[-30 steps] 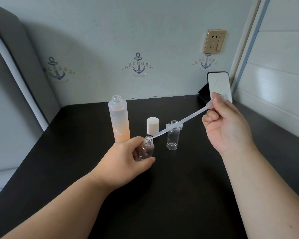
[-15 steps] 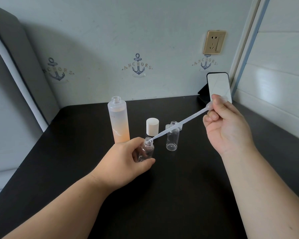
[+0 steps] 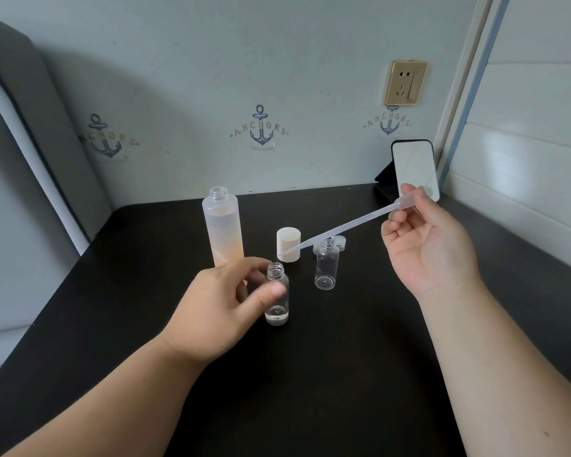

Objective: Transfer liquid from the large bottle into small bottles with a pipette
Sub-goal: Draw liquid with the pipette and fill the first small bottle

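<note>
Right now the right hand (image 3: 429, 245) pinches the pipette (image 3: 343, 225) bulb, tip hanging over the surface (image 3: 343, 357) between bottles, so a squeeze could drip there, while the left hand's (image 3: 218, 308) light grip could tip the small bottle (image 3: 277, 295) standing before the large bottle (image 3: 225, 225).

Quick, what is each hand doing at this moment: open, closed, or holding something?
Left hand: holds the small bottle between thumb and fingers.
Right hand: pinches the bulb end of the pipette.
</note>
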Available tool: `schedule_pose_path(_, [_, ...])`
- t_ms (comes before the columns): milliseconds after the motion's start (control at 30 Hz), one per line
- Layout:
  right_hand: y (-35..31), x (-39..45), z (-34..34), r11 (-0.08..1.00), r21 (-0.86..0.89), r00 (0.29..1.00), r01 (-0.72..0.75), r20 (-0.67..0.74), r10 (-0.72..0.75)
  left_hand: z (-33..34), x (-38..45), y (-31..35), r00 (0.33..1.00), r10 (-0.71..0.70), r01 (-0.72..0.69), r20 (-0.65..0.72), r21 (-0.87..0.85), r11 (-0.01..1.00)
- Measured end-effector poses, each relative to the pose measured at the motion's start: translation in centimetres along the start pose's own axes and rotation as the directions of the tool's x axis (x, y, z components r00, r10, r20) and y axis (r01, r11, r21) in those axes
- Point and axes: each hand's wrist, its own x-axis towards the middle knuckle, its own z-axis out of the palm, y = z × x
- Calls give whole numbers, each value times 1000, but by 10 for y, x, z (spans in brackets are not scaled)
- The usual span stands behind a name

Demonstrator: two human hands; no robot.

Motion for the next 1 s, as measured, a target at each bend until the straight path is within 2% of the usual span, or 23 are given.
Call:
schedule_pose_path(100, [0, 0, 0, 1000, 2, 1000, -3, -5, 3, -3, -2, -2, 951, 19, -67, -308, -145, 987])
schedule_pose_path(167, [1, 0, 1, 1000, 6, 1000, -8, -4, 8, -5, -1, -4, 874, -82, -22, -479, -207, 978])
schedule_pose_path(233, [1, -1, 2, 999, 22, 1000, -24, -14, 24, -6, 3, -8, 816, -209, 73, -539, -263, 962])
schedule_pose_path(300, [1, -1, 2, 999, 33, 999, -40, -17, 40, -6, 8, -13, 827, -307, 163, -472, -320, 933])
schedule_pose_path(367, [2, -1, 2, 999, 18, 999, -38, -14, 38, -5, 11, -17, 874, -346, 228, -341, -343, 911])
schedule_pose_path(467, [1, 0, 2, 1000, 10, 1000, -30, 0, 30, 0, 15, -19, 905, -372, 311, -205, -276, 909])
schedule_pose_path(567, [3, 0, 2, 999, 12, 999, -33, 16, 32, 3, 17, -22, 898, -380, 355, -221, -143, 924])
schedule_pose_path(1000, [3, -3, 5, 1000, -13, 999, 24, 30, -24, 1, 11, -3, 945, -269, 253, -188, -105, 962])
